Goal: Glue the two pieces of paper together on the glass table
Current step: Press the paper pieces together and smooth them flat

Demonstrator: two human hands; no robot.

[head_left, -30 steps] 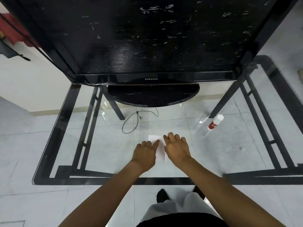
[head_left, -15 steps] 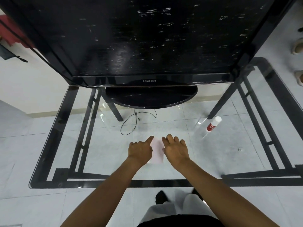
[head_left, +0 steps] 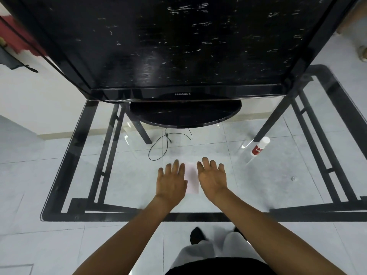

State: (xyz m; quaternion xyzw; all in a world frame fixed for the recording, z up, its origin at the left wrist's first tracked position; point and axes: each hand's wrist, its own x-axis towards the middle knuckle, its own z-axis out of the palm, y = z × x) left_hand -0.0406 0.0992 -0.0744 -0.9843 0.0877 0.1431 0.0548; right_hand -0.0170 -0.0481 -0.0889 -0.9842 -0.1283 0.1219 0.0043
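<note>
A small white paper [head_left: 192,178] lies flat on the glass table [head_left: 127,175], near its front middle. I cannot tell whether it is one sheet or two stacked. My left hand [head_left: 171,180] rests palm down at the paper's left edge, fingers spread. My right hand [head_left: 212,178] lies flat at its right edge, fingers also apart. Neither hand grips anything. A white glue stick with a red label [head_left: 259,146] lies on the glass to the far right, well away from both hands.
A large black television [head_left: 178,46] on an oval stand [head_left: 185,114] fills the back of the table. A thin black cable [head_left: 164,143] loops in front of the stand. The table's black frame [head_left: 139,216] borders the glass.
Both hands have slid apart from over the paper to its left and right edges, uncovering its middle. The left fingers have spread flat.
</note>
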